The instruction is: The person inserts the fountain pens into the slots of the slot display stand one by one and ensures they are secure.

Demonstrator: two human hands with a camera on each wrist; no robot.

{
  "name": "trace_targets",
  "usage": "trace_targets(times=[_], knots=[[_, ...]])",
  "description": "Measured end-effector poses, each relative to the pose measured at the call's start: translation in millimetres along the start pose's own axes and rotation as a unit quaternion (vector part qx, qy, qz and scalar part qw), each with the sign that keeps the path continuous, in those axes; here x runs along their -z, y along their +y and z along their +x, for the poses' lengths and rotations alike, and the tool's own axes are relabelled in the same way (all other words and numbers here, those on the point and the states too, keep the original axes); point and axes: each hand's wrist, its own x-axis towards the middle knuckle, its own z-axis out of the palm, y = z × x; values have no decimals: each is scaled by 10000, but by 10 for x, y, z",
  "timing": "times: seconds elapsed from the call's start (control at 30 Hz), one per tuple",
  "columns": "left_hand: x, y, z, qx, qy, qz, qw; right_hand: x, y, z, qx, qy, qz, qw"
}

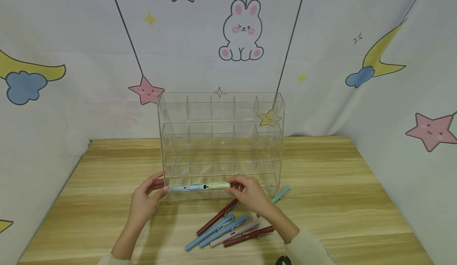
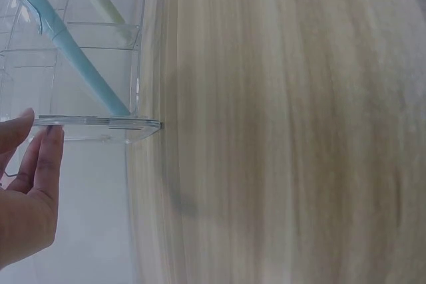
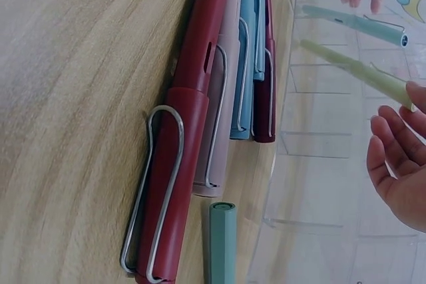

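A clear acrylic pen rack (image 1: 221, 121) with several tiers stands upright on the table. Its left side panel (image 2: 100, 122) is pinched between the thumb and fingers of my left hand (image 1: 143, 201). In the bottom tier lie a light blue pen (image 1: 187, 187) and a pale yellow-green pen (image 1: 217, 185), one behind the other in a row. My right hand (image 1: 251, 193) pinches the clip end of the yellow-green pen between thumb and fingers. The left wrist view shows the light blue pen's (image 2: 83, 64) near end close to the side panel.
Before the rack lie a dark red pen (image 1: 217, 217), two blue pens, a pinkish pen (image 1: 235, 234) and another dark red pen (image 1: 248, 237). A green pen (image 1: 281, 194) lies partly behind my right wrist. Patterned cloth (image 1: 189, 39) hangs around the wooden table (image 1: 339, 193).
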Motion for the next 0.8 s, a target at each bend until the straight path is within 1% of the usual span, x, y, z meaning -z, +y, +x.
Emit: trace_targets(times=[0.23, 0.43, 0.63, 0.7, 0.8], knots=[[0, 7, 0, 19, -21, 11, 10000, 22, -1, -30, -149, -57, 75, 9998], [-3, 7, 0, 25, -17, 79, 10000, 91, 83, -96, -301, -206, 212, 9991], [-9, 0, -2, -12, -3, 78, 10000, 259, 183, -228, -319, -394, 405, 9979], [-9, 0, -3, -17, -5, 83, 10000, 333, 206, -279, -391, -491, 464, 9970], [-7, 0, -6, -9, -1, 82, 10000, 466, 253, -356, -389, -685, 477, 9957]])
